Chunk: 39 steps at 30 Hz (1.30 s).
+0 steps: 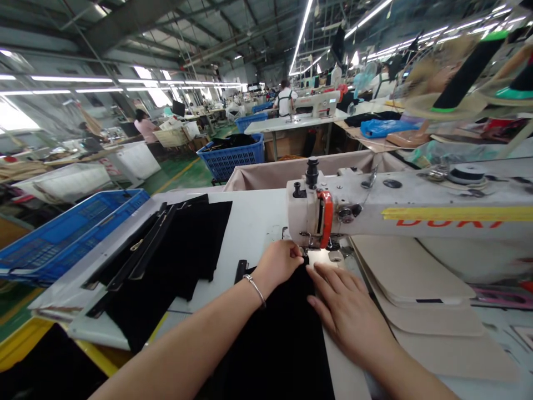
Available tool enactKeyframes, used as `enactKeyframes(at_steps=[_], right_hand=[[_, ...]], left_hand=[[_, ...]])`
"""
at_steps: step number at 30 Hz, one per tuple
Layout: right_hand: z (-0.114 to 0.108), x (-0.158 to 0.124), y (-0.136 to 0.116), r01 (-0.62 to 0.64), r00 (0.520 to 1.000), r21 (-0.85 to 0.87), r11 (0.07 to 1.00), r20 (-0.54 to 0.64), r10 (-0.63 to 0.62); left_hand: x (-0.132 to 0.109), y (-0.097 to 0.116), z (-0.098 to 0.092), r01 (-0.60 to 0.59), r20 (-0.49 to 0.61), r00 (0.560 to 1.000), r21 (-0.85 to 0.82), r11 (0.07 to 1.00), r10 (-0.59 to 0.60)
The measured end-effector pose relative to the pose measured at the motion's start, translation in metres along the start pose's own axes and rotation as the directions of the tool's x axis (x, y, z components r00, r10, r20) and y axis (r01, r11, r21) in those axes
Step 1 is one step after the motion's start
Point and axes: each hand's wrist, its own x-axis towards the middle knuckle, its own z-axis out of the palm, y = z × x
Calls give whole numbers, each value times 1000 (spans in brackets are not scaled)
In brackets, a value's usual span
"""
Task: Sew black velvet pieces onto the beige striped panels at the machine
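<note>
A black fabric piece (pixel 283 333) lies on the sewing table, its far end at the needle area of the sewing machine (pixel 308 214). My left hand (pixel 277 264), with a silver bangle at the wrist, is closed in a pinch on the fabric's far edge just left of the presser foot. Flat along the right edge of the fabric rests my right hand (pixel 343 305), fingers stretched toward the lit needle plate. The needle tip itself is hidden. A dark strip end (pixel 240 270) sticks out left of my left wrist.
More black pieces with strips (pixel 179 239) lie to the left on the table. Beige panels (pixel 433 311) are stacked at the right under the machine arm. A blue crate (pixel 75 233) stands at far left, a yellow bin (pixel 20 344) below it. Thread cones (pixel 468 72) stand upper right.
</note>
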Motion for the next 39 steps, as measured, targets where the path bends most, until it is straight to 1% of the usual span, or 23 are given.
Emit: enactKeyframes(at_steps=[5, 9, 12, 13, 15, 17, 18, 19, 22, 25, 31, 34, 36, 37, 38, 39], right_hand=[[3, 0, 1, -10, 1000, -5, 1000, 8, 10], [4, 2, 1, -18, 1000, 0, 1000, -8, 18], [4, 1, 1, -15, 999, 8, 1000, -31, 15], [4, 1, 1, -12, 999, 11, 1000, -36, 12], [3, -1, 2, -1, 999, 12, 1000, -33, 2], [4, -2, 3, 5, 1000, 10, 1000, -21, -5], [4, -2, 3, 5, 1000, 8, 1000, -11, -5], [4, -1, 3, 3, 1000, 5, 1000, 0, -3], [5, 0, 2, -10, 1000, -1, 1000, 23, 10], [6, 0, 1, -27, 1000, -3, 1000, 15, 27], [5, 0, 3, -24, 1000, 11, 1000, 18, 24], [2, 1, 1, -33, 999, 7, 999, 18, 33], [-2, -7, -5, -27, 1000, 18, 999, 14, 26], [-4, -14, -9, -9, 1000, 32, 999, 4, 9], [-7, -24, -14, 18, 1000, 52, 998, -15, -17], [-9, -36, -19, 50, 998, 73, 996, -44, -47]], left_hand=[[6, -1, 3, -16, -25, 1000, 51, 999, 18], [10, -2, 7, -28, -46, 998, 85, 996, 32], [2, 0, 5, -36, -63, 997, 101, 994, 43], [-4, 1, 3, -70, -72, 994, 115, 991, 79], [-18, 2, 0, -219, -55, 971, 170, 961, 231], [-33, 0, -1, -389, 8, 917, 232, 892, 398], [-38, -2, -1, -441, 42, 894, 252, 861, 446], [-42, -4, -1, -461, 64, 885, 262, 848, 461], [-42, -9, 0, -448, 86, 893, 269, 852, 443], [-38, -11, 0, -443, 89, 896, 265, 856, 436], [-34, -15, 2, -459, 106, 888, 237, 856, 447], [-34, -16, -1, -446, 119, 895, 242, 862, 430], [-45, -12, -9, -446, 165, 894, 249, 860, 416], [-56, -9, -15, -457, 203, 886, 243, 855, 416], [-70, -6, -20, -488, 253, 865, 223, 844, 434], [-87, -2, -25, -532, 315, 829, 193, 824, 462]])
